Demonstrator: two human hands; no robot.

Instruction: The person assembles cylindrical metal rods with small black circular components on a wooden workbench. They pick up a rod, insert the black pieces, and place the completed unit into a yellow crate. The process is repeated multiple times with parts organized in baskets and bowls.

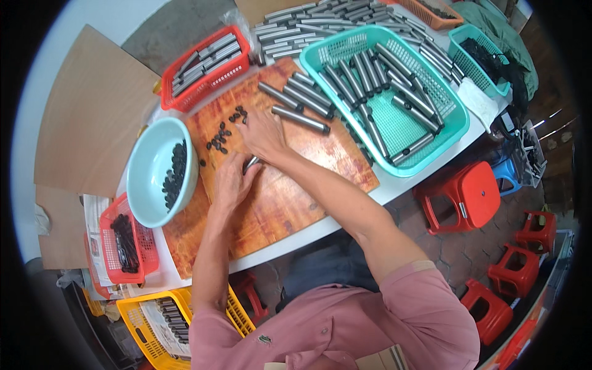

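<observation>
My left hand [229, 180] is closed round a metal tube [251, 163]; only a short silver stretch of it shows, the rest hidden by my fingers. My right hand [265, 134] reaches past it with fingers stretched out, the fingertips at a small group of black plugs [234, 116] on the wooden board [296, 203]. More loose black plugs [217, 139] lie just left of my hands. To the right of my right hand, several dark-ended metal tubes [300, 119] rest on the board.
A light-blue bowl [145, 179] of black plugs stands at left. A green basket [385, 126] of tubes is at right, a red basket [206, 65] of tubes behind. Many tubes [333, 21] lie at the back. Below are a yellow crate [148, 336] and red stools [468, 194].
</observation>
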